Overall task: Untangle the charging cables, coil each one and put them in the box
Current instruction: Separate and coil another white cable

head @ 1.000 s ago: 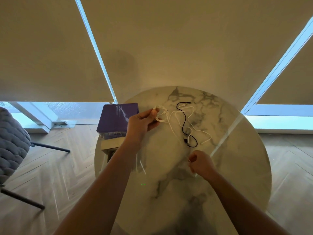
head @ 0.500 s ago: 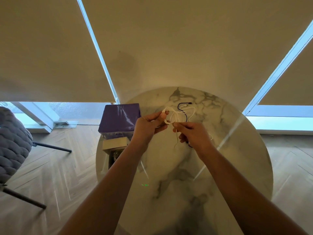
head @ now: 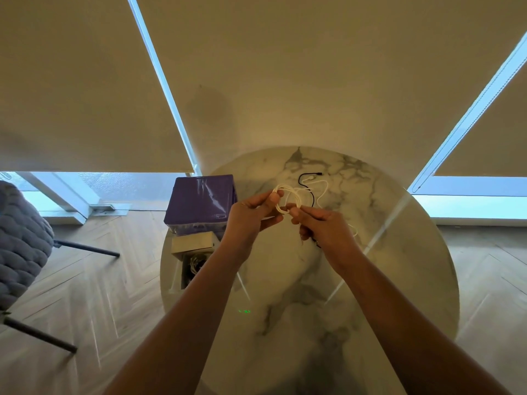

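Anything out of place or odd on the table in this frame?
Nothing damaged or spilled. Both hands, left hand and right hand, pinch the white cable coil; a black cable lies loose beyond, not yet coiled.

Two bare arms were seen, long and thin, with no sleeves on them. Nothing was worn on the wrists: no watch and no band. No gloves were worn on the left hand (head: 251,216) or the right hand (head: 325,229). No rings could be seen on the fingers. The nails were cut short and were not painted.
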